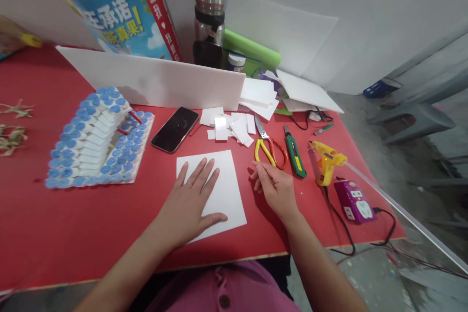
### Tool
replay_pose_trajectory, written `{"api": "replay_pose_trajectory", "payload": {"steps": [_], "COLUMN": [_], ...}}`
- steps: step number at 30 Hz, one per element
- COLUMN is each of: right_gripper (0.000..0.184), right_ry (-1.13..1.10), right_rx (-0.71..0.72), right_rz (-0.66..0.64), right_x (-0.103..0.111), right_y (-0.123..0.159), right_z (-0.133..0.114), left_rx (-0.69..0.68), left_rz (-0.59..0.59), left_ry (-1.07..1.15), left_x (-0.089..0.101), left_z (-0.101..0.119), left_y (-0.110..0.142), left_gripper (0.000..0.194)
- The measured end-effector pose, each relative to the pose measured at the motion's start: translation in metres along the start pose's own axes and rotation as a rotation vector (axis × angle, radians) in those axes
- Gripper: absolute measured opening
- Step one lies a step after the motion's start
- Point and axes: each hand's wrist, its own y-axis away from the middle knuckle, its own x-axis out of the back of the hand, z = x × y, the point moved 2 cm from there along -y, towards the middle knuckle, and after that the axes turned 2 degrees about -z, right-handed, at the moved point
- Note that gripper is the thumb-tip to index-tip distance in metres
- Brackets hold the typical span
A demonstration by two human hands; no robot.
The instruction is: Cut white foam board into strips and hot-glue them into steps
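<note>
My left hand (pixel 193 202) lies flat with fingers spread on a white foam board sheet (pixel 228 190), which rests on the red table near its front edge. My right hand (pixel 275 186) hovers or rests just right of the sheet, thumb and forefinger pressed together. Whether anything small is in that pinch cannot be seen. Just beyond its fingertips lie scissors (pixel 270 148) with yellow and orange handles. A green utility knife (pixel 294 152) is to their right. Several small white foam pieces (pixel 221 128) are scattered beyond the sheet.
A blue-and-white stair-like model (pixel 98 144) stands left, beside a phone (pixel 175 129). At right are a yellow glue gun (pixel 326 161) with a long glue stick and a purple power box (pixel 354 202) with cables. An upright white board (pixel 153 78) and a metal flask (pixel 209 19) stand behind.
</note>
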Motion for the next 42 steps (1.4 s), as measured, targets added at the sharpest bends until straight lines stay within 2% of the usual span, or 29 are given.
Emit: {"api": "replay_pose_trajectory", "payload": {"steps": [3,7,10,14,17,20,23,28,30,35,38,42], "right_gripper": [0.035,0.04,0.037,0.033,0.033,0.033,0.035,0.035,0.035,0.039,0.041,0.041], "right_ry": [0.025,0.095,0.239,0.551,0.783,0.857,0.94,1.316,1.399,1.424,1.435,1.464], "right_rx": [-0.042,-0.076,-0.033,0.027,-0.012,-0.043,-0.023,-0.181,-0.204,-0.217,-0.279,-0.299], "right_rz": [-0.054,-0.125,-0.032,0.162,0.187,0.145,0.071,-0.076,-0.125,-0.141,-0.141,-0.12], "right_x": [-0.005,-0.007,0.005,0.035,0.055,0.064,0.061,0.054,0.053,0.052,0.052,0.053], "right_y": [0.005,0.004,-0.001,-0.016,-0.028,-0.038,-0.046,-0.062,-0.066,-0.066,-0.063,-0.062], "right_z": [0.001,-0.008,-0.016,-0.016,-0.009,-0.003,-0.003,-0.005,-0.005,-0.005,-0.004,0.0], "left_rx": [0.01,0.027,0.049,0.077,0.089,0.09,0.095,0.103,0.107,0.118,0.074,0.032], "left_rz": [-0.014,-0.001,0.017,0.048,0.076,0.085,0.085,0.079,0.069,0.015,-0.027,0.011], "left_ry": [-0.024,-0.013,-0.005,-0.011,-0.034,-0.049,-0.054,-0.056,-0.055,-0.032,-0.007,0.052], "left_x": [0.0,0.0,-0.002,-0.004,-0.006,-0.007,-0.006,-0.002,0.0,0.01,0.013,0.008], "left_z": [0.001,0.003,0.006,0.01,0.012,0.012,0.013,0.014,0.013,0.002,-0.006,-0.013], "left_y": [-0.001,-0.002,-0.005,-0.008,-0.008,-0.006,-0.005,-0.004,-0.006,-0.022,-0.031,-0.033], "left_gripper": [0.096,0.094,0.093,0.093,0.093,0.093,0.093,0.089,0.082,0.054,0.052,0.054]}}
